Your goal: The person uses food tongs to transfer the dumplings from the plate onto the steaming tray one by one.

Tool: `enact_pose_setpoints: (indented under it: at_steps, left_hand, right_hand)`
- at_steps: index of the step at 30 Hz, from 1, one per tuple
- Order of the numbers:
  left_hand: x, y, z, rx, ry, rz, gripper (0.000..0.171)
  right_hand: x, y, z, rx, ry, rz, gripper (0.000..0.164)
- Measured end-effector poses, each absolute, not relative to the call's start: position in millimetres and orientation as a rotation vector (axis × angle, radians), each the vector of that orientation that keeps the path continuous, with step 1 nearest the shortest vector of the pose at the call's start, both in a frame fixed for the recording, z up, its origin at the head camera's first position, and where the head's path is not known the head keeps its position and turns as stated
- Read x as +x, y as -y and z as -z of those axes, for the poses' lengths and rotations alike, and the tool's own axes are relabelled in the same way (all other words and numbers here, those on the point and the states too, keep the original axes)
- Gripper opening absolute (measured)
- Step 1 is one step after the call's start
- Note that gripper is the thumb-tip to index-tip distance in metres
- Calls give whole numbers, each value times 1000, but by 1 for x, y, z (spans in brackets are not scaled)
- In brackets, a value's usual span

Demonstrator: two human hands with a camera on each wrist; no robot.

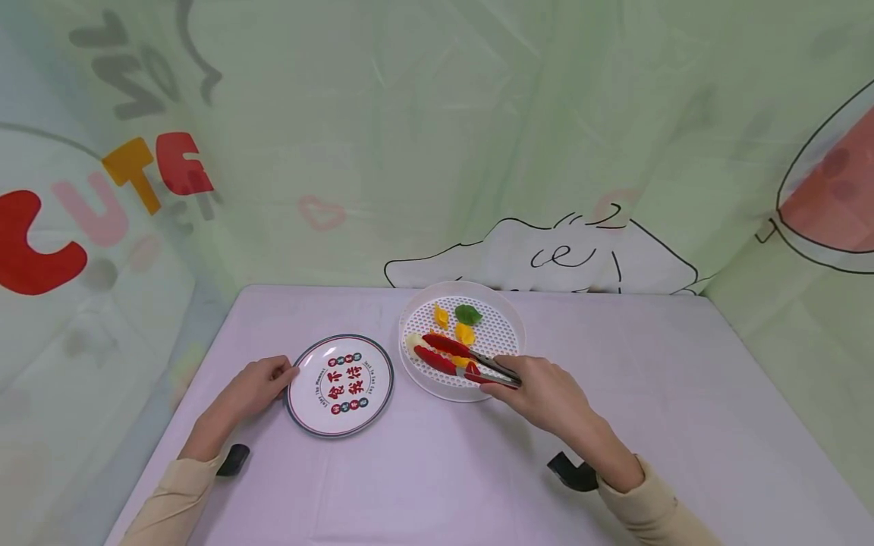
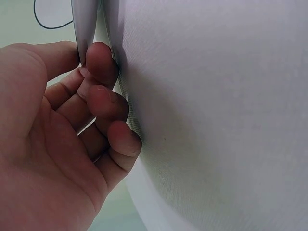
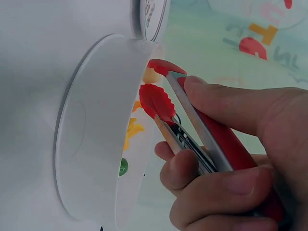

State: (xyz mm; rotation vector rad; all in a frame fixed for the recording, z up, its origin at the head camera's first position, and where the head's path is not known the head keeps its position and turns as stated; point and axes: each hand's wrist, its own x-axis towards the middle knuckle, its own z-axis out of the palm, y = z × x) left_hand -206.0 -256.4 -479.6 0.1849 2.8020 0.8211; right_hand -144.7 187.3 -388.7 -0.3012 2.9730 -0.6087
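My left hand pinches the left rim of a round white plate with red printed characters; thumb and forefinger meet at its edge in the left wrist view. With my right hand I grip red-tipped metal tongs over a round white basket with a perforated bottom. A pale piece sits at the tips of the tongs, near the basket's left side. Yellow pieces and a green leaf-shaped piece lie inside the basket. The tongs partly cover other yellow pieces.
The plate stands left of the basket on a pale lilac tablecloth. Behind the table hangs a green printed curtain, which continues along both sides. A black strap end sticks out by my right wrist.
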Motion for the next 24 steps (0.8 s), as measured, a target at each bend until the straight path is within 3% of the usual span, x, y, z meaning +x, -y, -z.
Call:
enact_pose_setpoints:
  at_steps: [15, 24]
  left_hand:
    - [-206, 256, 482, 174, -2806, -820, 21]
    - [-206, 256, 482, 166, -2808, -813, 21]
  right_hand:
    - [-149, -187, 386, -311, -2928, 540, 50]
    - [-144, -188, 378, -271, -2973, 610, 68]
